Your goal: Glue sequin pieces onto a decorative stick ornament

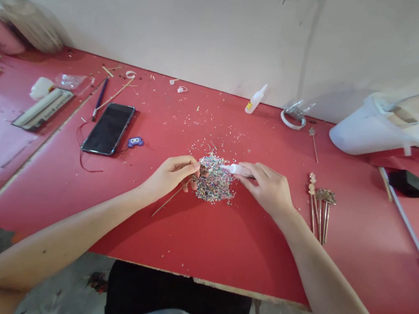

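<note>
At worktop (222, 244) centre, L hand (172, 173) had its fingers pinched round a thin stick (169, 203), stick top at the sequin pile (216, 185), shaft running off to 7 o'clock. R hand (266, 186), at 3 o'clock of the pile, was clenched on a glue tube (235, 169), nozzle aimed at the stick top. By the look of it, several decorated sticks (319, 210) lay done further out at 3 o'clock, w/ a lone stick (314, 143) at 1 o'clock; plenty of pile left. Farther off: phone (109, 128) at 10, glue bottle (256, 99) at 12.
</note>
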`<control>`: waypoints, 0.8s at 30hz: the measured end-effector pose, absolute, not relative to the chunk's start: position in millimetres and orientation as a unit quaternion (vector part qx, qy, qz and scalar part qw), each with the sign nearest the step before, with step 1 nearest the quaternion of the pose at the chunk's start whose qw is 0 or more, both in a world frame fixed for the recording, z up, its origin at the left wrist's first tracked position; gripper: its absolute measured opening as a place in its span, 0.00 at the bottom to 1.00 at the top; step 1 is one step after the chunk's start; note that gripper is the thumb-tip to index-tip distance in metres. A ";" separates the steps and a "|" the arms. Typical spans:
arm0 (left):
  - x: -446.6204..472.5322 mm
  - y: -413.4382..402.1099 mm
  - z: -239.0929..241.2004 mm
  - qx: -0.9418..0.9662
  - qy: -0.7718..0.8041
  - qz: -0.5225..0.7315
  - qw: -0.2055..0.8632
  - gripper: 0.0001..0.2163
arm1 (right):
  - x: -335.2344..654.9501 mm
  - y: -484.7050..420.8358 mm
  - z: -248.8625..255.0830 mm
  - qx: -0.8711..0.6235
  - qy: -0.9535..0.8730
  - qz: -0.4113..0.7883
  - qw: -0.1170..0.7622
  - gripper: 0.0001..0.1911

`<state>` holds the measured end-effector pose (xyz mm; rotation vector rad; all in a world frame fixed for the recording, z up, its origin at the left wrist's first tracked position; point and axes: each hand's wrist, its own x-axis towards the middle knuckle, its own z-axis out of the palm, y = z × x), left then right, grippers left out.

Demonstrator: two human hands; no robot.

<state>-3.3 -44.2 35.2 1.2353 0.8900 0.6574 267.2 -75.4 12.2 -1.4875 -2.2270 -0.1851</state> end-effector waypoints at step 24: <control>-1.9 -45.7 28.5 0.530 0.381 0.293 0.698 0.11 | 263.3 -75.9 7.7 -0.633 -0.597 0.093 0.484 0.18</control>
